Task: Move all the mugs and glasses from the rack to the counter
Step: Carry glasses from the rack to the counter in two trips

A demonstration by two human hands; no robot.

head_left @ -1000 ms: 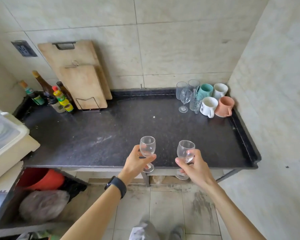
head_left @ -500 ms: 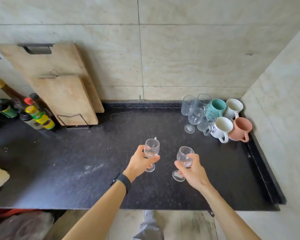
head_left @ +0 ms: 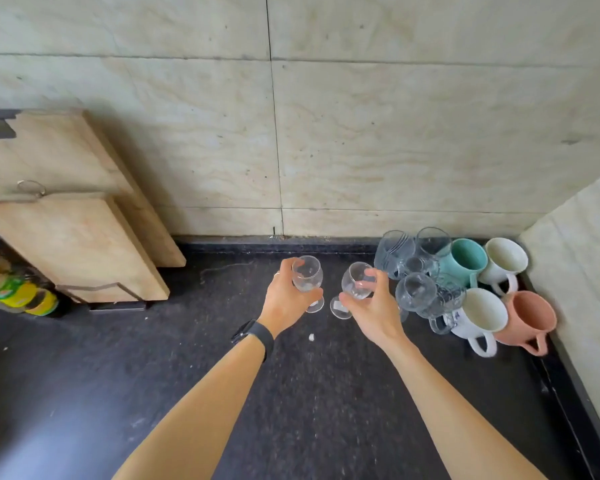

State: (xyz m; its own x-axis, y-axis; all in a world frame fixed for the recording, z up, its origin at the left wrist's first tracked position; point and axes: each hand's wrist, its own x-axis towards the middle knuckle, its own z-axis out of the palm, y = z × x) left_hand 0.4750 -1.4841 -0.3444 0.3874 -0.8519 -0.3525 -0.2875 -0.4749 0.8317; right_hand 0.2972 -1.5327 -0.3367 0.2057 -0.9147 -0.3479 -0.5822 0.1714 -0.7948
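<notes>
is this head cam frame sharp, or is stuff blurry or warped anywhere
Head view: wide-angle warp bends the wall seams and leans the cutting boards; light is soft, with a pale sheen on the counter at lower left; the wine glasses held by the left hand and right hand look slightly smeared; the bottles at the left edge are blurred.
</notes>
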